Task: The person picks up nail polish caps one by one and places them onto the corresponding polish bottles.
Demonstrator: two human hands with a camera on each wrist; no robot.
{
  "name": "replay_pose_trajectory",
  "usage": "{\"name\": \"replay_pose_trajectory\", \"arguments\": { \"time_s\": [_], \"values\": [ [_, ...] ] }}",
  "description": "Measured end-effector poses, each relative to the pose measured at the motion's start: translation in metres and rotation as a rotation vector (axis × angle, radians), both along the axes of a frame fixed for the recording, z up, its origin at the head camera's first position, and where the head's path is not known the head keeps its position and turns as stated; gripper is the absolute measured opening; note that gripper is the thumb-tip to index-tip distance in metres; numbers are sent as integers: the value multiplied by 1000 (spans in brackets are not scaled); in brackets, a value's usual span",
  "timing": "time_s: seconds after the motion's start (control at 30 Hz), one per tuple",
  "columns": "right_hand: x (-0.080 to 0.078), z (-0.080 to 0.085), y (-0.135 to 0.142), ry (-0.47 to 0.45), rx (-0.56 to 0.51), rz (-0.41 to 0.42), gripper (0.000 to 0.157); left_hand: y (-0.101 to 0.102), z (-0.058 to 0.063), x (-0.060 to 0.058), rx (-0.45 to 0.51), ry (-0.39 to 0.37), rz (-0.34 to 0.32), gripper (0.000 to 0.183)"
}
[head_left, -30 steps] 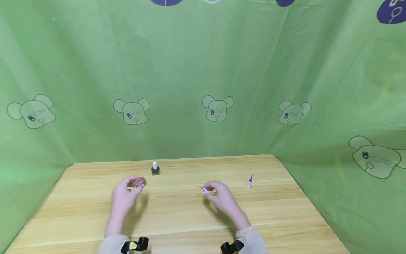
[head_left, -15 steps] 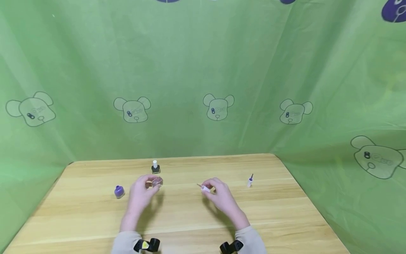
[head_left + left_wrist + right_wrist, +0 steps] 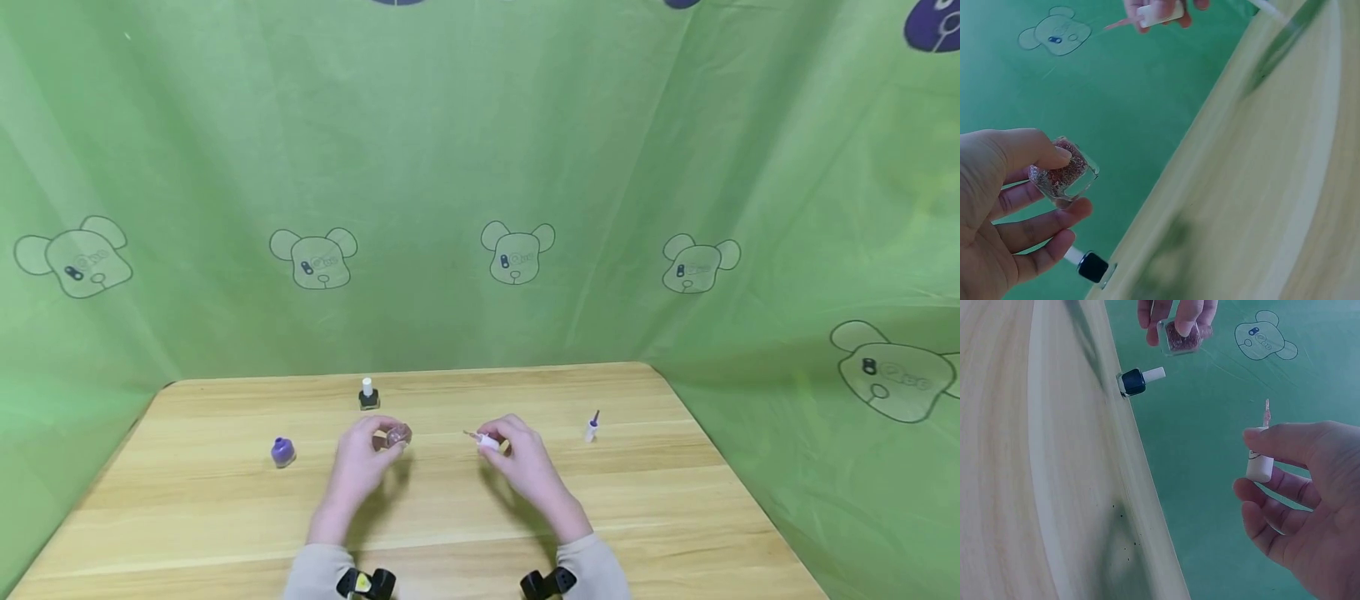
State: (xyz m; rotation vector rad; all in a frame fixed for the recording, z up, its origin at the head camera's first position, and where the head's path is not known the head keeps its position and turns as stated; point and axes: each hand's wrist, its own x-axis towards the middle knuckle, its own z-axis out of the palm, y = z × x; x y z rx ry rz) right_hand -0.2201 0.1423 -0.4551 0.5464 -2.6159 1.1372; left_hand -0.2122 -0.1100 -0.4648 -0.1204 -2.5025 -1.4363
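My left hand point(image 3: 360, 458) pinches a small clear nail polish bottle point(image 3: 1063, 172) with pinkish glitter inside, held tilted above the table. Thumb and fingers press its sides in the left wrist view. In my right hand point(image 3: 523, 467) is a white nail polish cap point(image 3: 1260, 464), pinched between thumb and fingers, its pink-coated brush point(image 3: 1267, 414) sticking out. That brush points toward the bottle in the head view, with a gap between them.
A dark nail polish bottle point(image 3: 368, 396) with a white cap stands near the back edge. An uncapped purple bottle point(image 3: 282, 452) sits at left on the wooden table point(image 3: 450, 533). At right, a white cap point(image 3: 592, 429) stands with its purple brush upward.
My left hand has moved right with the glitter bottle, bringing it nearer the brush and uncovering the purple bottle. My right hand has shifted only slightly, the brush tip a little further left.
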Motion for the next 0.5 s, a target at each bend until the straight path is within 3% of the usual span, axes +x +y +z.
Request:
{"name": "replay_pose_trajectory", "arguments": {
  "time_s": [0.5],
  "values": [
    [3, 7, -1, 7, 25, -10, 23, 25, -10, 0, -85, 11, -71, 20]
  ]
}}
